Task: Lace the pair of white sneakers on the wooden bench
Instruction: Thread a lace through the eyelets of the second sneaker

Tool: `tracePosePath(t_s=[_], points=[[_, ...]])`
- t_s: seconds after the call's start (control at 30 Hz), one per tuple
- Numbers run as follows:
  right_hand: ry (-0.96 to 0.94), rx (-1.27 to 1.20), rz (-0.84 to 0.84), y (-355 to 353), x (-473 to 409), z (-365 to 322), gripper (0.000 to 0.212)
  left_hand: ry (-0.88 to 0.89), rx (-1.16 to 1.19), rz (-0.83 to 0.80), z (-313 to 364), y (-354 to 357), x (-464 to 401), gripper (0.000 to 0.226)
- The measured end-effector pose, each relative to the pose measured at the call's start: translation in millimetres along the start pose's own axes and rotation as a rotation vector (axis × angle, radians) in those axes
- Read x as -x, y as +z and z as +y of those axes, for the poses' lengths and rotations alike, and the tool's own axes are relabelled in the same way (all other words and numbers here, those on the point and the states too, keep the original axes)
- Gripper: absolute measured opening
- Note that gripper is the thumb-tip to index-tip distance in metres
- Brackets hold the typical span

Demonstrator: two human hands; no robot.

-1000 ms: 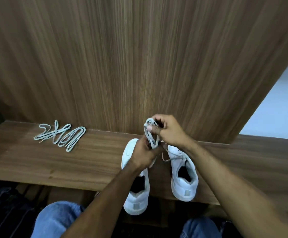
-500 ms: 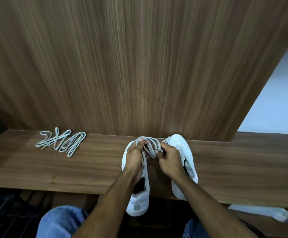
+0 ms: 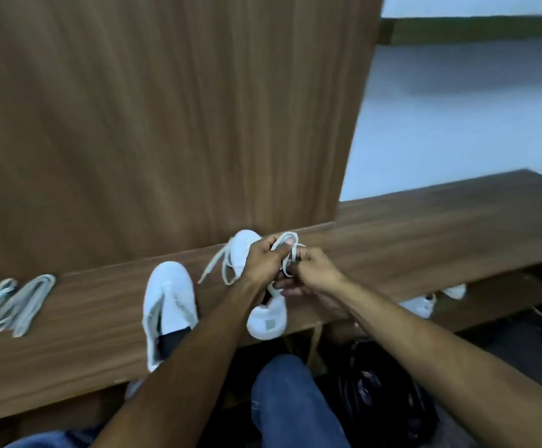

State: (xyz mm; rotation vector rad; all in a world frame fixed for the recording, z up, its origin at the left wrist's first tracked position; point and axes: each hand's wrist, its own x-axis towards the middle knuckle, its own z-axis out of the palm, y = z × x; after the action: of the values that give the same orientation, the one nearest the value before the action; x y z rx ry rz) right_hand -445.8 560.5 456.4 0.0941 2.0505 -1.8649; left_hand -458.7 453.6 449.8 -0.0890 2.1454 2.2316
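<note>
1. Both hands work over the right sneaker (image 3: 264,318), which lies at the centre of the frame on the bench (image 3: 424,234), its heel at the near edge. The left hand (image 3: 263,261) has its fingers curled round the lace (image 3: 284,242), and the right hand (image 3: 311,270) pinches the same lace just beside it.
2. The loose ends trail toward the upper left of the shoe; if either hand slackens, the bunched loops could tangle or the lace could pull unevenly, I judge.
3. The shoe's heel overhangs the near edge, so a hard tug might drag it off the bench.
4. The left sneaker (image 3: 169,305) lies unlaced to the left, with the spare lace (image 3: 14,302) far off at the left edge of the frame; that one is not yet started.
5. Against half a second ago, the view has swung right and blurred, the hands have shifted from between the shoes onto the right one, and the sneakers now appear farther apart.
</note>
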Motion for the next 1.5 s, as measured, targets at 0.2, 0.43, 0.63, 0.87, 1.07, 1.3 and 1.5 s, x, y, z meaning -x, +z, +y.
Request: tracePosePath(t_s=[0.2,0.43,0.63,0.87,1.07,1.3,1.5], points=[[0.203,0.072,0.170,-95.8,38.9,35.9,0.025,-0.089,-0.128,-0.257,-40.0,98.7,15.3,0.019],[0.471,0.219,0.238,-159.9,73.3,117.4,0.030,-0.470,-0.166,-0.488,-117.1,181.8,46.5,0.019],[0.549,0.751,0.316,-198.1,77.8,170.1,0.031,-0.536,-0.332,-0.651,-150.2,205.4,56.1,0.037],[0.528,0.769,0.396,-202.9,67.1,174.8,0.028,-0.312,-0.512,-0.656,-132.3,188.3,21.5,0.038],[0.299,0.661,0.407,-176.3,31.9,137.9,0.018,-0.078,-0.429,-0.490,-86.9,152.7,-10.5,0.028],[-0.024,0.709,0.294,-100.4,-8.4,71.4,0.018,0.187,-0.443,-0.227,-45.2,56.4,-16.1,0.023],[-0.250,0.982,-0.035,-10.0,-42.0,48.7,0.052,0.281,-1.153,-0.076,-44.4,-62.3,8.7,0.039]])
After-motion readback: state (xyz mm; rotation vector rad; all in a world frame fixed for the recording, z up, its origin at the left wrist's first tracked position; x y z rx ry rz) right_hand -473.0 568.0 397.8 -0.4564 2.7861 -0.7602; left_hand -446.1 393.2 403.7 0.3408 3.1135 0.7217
